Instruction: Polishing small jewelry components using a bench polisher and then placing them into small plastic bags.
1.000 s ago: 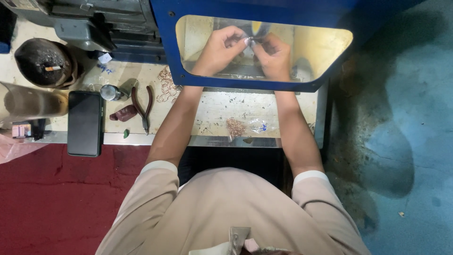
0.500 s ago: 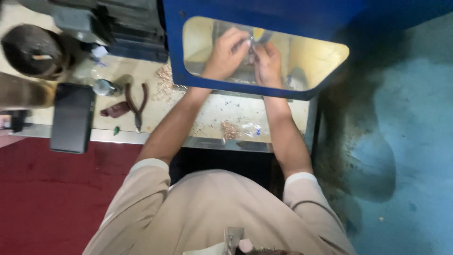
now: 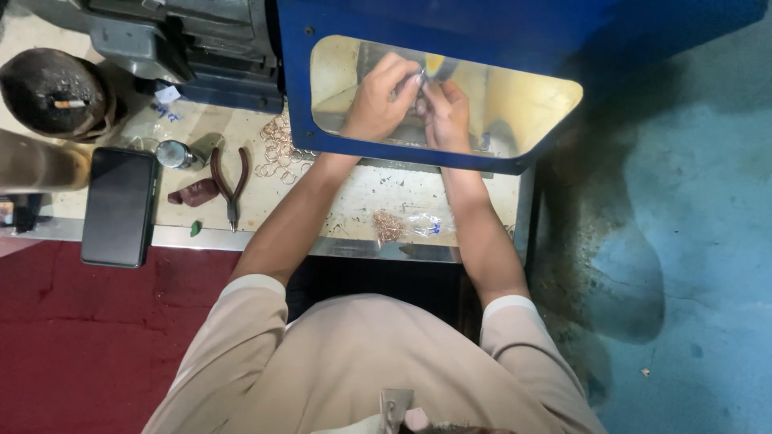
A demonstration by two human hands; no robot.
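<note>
A worn, pale bench speckled with grit stands over a dark red floor on the left and stained blue-grey concrete on the right. At its back a blue hood with a clear window encloses a lit, yellowish chamber. Inside, the left hand and right hand meet, each grip pinched on a small shiny piece held between their fingertips just under a blurred yellow wheel. On the bench lie loose coppery rings, a small heap of them beside a clear plastic bag, red-handled pliers, a small metal tin and a black phone. A dark round bowl holds a cigarette.
</note>
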